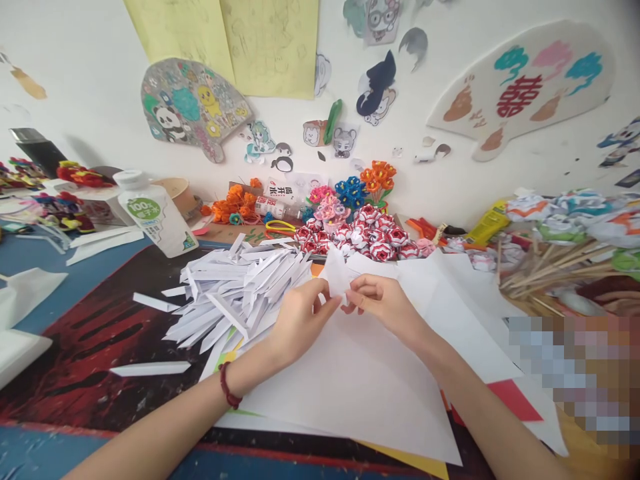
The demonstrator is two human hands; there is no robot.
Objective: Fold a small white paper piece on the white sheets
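- A white wall (85,80) rises behind the tabletop, lit evenly by soft daylight.
- Two pale yellow sheets (240,40) hang at the top of the wall, faint pencil drawings on them.
- A fan-shaped board (193,107) covered in cartoon stickers, a panda among them, sits lower left.
- A larger cream fan-shaped board (525,80) at right bears a red double-happiness character and coloured clouds.
- Small cartoon cut-outs (375,90) dot the wall between the boards.
- The tabletop (75,360) shows a dark red-and-black painted surface with blue at its left.
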